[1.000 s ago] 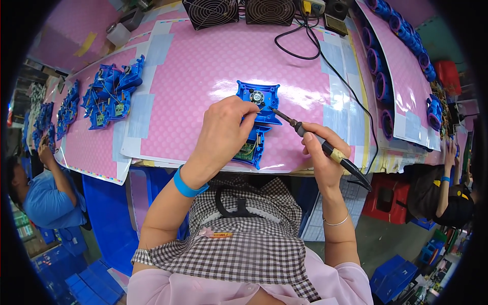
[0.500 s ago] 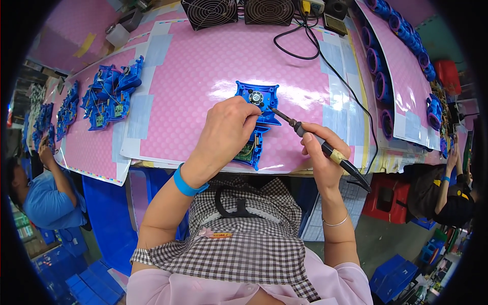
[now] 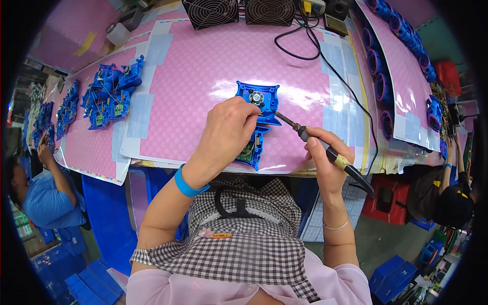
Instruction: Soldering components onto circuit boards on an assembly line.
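Note:
A blue plastic housing (image 3: 269, 92) with a round silver speaker (image 3: 256, 98) lies on the pink mat. Just nearer to me is a second blue housing half (image 3: 257, 147) holding a green circuit board (image 3: 247, 152). My left hand (image 3: 227, 127) is closed over the left side of these parts, thumb and finger pinched beside the speaker; what they pinch, perhaps a thin wire, is too small to make out. My right hand (image 3: 330, 152) grips a soldering iron (image 3: 325, 147) by its dark handle. Its tip points left at the housing's lower right edge.
Several assembled blue parts (image 3: 109, 96) lie to the left. Two black fans (image 3: 211, 12) stand at the far edge. The iron's black cord (image 3: 351, 89) curves along the right side. Blue rings line a right-hand shelf (image 3: 406, 86). Co-workers sit at left (image 3: 48, 193) and right (image 3: 447, 198).
My right hand has drawn the soldering iron slightly right and down, its tip shifting away from the speaker. My left hand stays nearly in place.

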The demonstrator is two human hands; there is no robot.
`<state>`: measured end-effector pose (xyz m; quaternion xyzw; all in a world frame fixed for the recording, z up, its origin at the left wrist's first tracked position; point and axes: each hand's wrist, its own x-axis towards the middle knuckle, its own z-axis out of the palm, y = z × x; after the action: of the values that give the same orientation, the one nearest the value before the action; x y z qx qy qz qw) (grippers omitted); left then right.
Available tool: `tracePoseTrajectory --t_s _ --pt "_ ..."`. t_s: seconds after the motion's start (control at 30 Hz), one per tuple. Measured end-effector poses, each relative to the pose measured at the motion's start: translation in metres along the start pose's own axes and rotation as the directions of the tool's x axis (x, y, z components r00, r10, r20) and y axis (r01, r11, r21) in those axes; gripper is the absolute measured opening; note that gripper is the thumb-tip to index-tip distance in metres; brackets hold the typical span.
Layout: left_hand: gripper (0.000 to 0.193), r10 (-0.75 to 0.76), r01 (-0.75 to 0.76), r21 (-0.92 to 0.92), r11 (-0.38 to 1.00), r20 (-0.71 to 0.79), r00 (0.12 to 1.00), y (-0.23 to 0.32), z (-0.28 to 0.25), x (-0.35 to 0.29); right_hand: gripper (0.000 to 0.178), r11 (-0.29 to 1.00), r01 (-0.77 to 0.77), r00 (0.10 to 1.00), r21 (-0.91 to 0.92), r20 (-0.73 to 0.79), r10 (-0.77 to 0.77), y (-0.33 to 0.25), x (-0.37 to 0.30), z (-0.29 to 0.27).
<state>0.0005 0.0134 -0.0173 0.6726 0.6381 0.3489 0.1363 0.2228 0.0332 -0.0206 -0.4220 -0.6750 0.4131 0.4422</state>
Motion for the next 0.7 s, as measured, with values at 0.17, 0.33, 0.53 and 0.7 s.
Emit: tracePoseTrajectory --t_s 0.17,0.33,0.53,0.7 --pt "0.011 -0.003 0.003 -0.002 1.0 -0.01 1.0 0.0 0.0 0.0 0.019 1.0 -0.028 0.999 0.012 -0.018 0.028 -0.002 0.0 -0.004" --pt "0.01 0.009 -0.009 -0.006 1.0 -0.015 1.0 0.0 0.001 0.0 0.02 1.0 -0.023 0.999 0.018 -0.045 0.024 -0.002 0.0 -0.006" --pt "0.01 0.0 0.0 0.008 1.0 -0.002 1.0 0.001 0.0 0.001 0.02 1.0 -0.02 1.0 -0.002 -0.009 0.02 0.0 -0.001 -0.003" --pt "0.01 0.002 -0.002 0.012 1.0 -0.003 1.0 0.001 0.001 0.001 0.02 1.0 -0.016 1.0 0.007 0.003 0.016 0.002 0.002 0.005"
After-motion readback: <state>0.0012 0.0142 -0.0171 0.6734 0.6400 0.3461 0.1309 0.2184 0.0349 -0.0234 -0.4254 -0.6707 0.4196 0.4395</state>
